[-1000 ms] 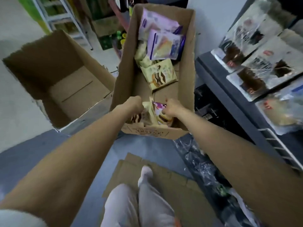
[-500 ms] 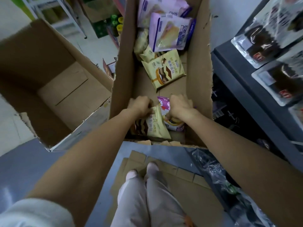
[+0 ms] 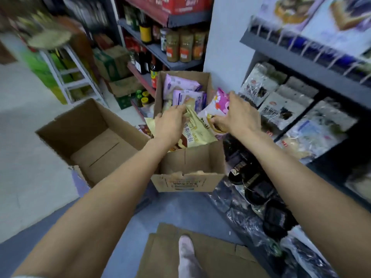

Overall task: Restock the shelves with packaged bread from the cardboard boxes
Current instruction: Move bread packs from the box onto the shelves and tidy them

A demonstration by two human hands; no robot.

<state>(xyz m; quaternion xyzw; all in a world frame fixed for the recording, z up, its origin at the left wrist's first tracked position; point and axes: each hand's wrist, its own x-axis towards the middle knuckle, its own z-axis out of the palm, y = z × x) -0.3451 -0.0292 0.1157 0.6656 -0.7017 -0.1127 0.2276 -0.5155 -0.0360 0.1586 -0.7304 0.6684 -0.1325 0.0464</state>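
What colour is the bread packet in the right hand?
Pink and white with a flower pattern, held in the right hand; the head view shows it.

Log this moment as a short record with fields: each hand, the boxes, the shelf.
left hand: grips yellow bread packets above the box
right hand: holds pink flowered bread packet
open brown cardboard box: holds purple bread packets
empty brown cardboard box: left of it, on the floor
dark metal shelf: clear-wrapped bread below, right side

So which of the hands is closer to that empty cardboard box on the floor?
Left. The left hand holds a yellow bread pack beside the empty cardboard box; the right hand, gripping a pink pack, is farther off.
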